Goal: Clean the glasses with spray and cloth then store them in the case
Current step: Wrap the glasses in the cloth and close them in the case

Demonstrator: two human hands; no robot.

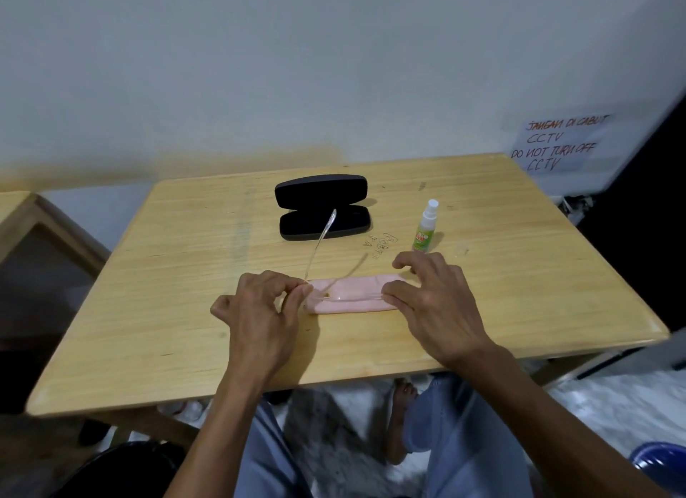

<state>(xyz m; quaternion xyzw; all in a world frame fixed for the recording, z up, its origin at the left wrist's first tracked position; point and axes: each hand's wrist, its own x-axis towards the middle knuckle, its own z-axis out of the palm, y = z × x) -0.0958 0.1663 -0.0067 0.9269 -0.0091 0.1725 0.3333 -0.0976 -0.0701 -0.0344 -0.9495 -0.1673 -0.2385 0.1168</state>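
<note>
The glasses [336, 293], clear-framed, lay over a folded pink cloth [349, 299] near the table's [148, 312] front, pinched at each end by the left hand [260, 312] and right hand [434, 304]. Beyond stood the open black case [323, 208] and the spray bottle [425, 226].

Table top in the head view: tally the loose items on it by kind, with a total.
Glasses case, black, open: 1
Spray bottle, standing upright: 1
Cloth, pink, folded: 1
Glasses, clear frame, held at both ends by the left hand and right hand over the cloth: 1
Total: 4
</note>
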